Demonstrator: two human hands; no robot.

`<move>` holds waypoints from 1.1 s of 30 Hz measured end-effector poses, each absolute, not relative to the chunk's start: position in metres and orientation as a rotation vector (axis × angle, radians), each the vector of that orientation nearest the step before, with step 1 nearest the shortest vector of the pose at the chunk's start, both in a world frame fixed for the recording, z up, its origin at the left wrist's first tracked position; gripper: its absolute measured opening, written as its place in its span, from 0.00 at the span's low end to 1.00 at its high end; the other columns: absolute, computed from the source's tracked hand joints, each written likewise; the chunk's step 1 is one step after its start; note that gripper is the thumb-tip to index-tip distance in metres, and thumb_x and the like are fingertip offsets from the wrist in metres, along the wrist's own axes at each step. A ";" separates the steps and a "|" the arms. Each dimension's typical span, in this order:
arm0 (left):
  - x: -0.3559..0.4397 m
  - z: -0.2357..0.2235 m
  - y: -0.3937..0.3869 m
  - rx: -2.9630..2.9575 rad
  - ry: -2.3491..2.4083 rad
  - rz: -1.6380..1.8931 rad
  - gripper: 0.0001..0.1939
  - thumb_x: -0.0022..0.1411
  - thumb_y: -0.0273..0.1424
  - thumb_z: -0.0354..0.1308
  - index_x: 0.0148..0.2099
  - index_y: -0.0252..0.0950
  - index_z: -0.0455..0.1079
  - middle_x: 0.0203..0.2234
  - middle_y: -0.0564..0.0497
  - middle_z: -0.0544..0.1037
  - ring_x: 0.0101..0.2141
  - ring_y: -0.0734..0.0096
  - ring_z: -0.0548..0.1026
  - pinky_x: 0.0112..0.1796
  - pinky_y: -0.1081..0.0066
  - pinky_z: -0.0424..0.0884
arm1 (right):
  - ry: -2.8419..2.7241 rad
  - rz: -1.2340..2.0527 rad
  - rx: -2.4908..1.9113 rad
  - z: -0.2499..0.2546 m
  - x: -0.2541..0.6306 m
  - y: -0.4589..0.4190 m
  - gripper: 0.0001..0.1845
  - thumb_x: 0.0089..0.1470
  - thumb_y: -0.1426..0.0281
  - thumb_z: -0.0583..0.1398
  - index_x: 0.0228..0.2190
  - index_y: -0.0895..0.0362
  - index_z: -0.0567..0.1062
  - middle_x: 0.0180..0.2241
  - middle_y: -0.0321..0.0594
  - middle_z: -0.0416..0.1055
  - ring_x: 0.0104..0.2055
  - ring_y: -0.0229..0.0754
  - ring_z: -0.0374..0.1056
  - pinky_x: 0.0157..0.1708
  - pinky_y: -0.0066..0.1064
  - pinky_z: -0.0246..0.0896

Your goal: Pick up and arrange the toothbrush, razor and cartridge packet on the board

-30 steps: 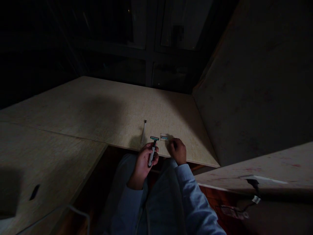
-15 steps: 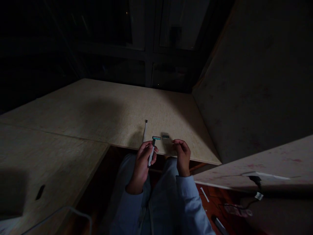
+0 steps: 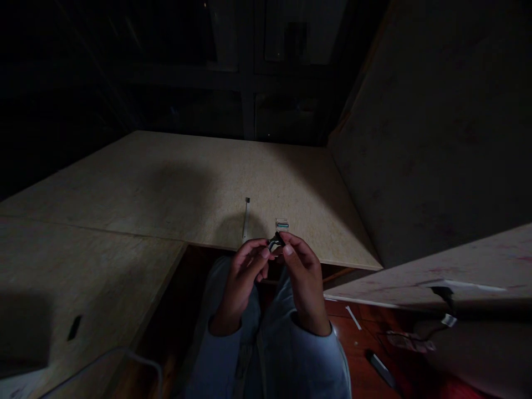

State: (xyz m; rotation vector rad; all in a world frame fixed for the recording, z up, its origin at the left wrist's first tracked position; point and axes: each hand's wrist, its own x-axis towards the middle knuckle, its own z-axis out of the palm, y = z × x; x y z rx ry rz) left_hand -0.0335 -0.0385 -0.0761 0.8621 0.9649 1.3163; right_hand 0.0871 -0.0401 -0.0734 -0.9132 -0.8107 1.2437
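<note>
Both hands meet over the front edge of the tabletop, closed on a razor [image 3: 275, 243]. My left hand [image 3: 240, 277] pinches it between thumb and fingers from the left. From the right, my right hand [image 3: 304, 271] has its thumb and fingertips at the razor's dark head end. Fingers cover much of the razor, and its handle is largely hidden. Just beyond the hands, a small clear case [image 3: 282, 220] with a teal-striped razor cartridge lies on the table. Left of that lies a slim whitish stick [image 3: 246, 217] with a dark square tip, its kind unclear.
The pale tabletop [image 3: 183, 188] joins a second surface [image 3: 103, 266] at the left, where a small dark object [image 3: 74, 328] and a grey cable [image 3: 137, 357] lie. A wall panel [image 3: 436, 144] bounds the right. A white strip [image 3: 353, 318] lies on the reddish floor.
My right hand has moved left to the razor and now grips its head end. The razor has turned from upright with its head showing to tilted and mostly covered. The view has shifted slightly.
</note>
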 end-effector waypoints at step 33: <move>-0.051 -0.058 -0.058 1.224 0.886 1.250 0.17 0.59 0.45 0.66 0.24 0.39 0.78 0.21 0.49 0.75 0.25 0.68 0.71 0.27 0.69 0.66 | -0.999 1.486 -0.568 -0.075 0.101 -0.059 0.24 0.50 0.53 0.70 0.47 0.48 0.80 0.33 0.36 0.75 0.29 0.37 0.68 0.31 0.29 0.67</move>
